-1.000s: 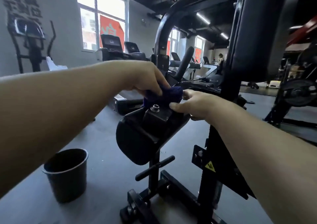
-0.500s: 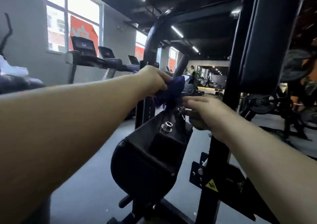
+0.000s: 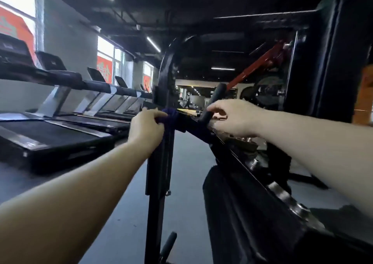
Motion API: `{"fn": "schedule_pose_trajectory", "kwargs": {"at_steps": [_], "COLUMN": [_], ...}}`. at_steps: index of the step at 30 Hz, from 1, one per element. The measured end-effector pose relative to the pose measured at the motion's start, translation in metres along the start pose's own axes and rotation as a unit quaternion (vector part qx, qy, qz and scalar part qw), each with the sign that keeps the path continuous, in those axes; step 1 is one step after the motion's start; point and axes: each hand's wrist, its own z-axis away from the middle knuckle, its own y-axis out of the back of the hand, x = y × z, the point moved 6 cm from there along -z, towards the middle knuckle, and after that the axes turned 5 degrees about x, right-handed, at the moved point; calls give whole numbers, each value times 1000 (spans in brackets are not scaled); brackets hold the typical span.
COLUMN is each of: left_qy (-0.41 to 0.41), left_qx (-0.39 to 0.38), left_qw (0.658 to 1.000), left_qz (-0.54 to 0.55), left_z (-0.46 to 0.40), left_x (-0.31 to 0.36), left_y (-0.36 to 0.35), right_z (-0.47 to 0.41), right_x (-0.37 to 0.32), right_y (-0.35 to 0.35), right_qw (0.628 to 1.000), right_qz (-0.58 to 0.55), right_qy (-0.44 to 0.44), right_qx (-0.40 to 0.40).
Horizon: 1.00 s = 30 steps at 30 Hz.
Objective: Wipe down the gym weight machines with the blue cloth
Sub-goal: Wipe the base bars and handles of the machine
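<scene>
left hand (image 3: pixel 145 126) gripping blue cloth (image 3: pixel 169 116) against machine frame (image 3: pixel 161 152), cloth at fingertips

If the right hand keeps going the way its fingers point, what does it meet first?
Probably the black handle post: the right hand points left with fingertips at or just short of it. Beyond lies the blue cloth. Depth is unclear.

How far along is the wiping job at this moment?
Done: nothing visibly finished; no surface shows a wiped patch. In hand: the left hand grips the blue cloth against the black frame; the right hand rests near the handle. Left: the pad.
</scene>
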Motion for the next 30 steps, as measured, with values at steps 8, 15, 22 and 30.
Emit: {"fn": "schedule_pose_trajectory", "kwargs": {"at_steps": [8, 15, 22, 30], "left_qy": [-237, -259, -306, -305], "left_qx": [47, 167, 124, 139], "left_qw": [970, 940, 944, 941], "left_qz": [-21, 146, -3, 46], "left_z": [-1, -24, -65, 10], "left_x": [-57, -34, -16, -93], "left_y": [-45, -6, -16, -55], "right_z": [-61, -82, -86, -76], "right_x": [-34, -36, -49, -52], "right_y": [-54, -58, -64, -85], "right_qw": [951, 957, 960, 965], "right_qz": [288, 243, 249, 244], "right_qy": [33, -34, -83, -76], "right_qx": [-107, -152, -99, -57]}}
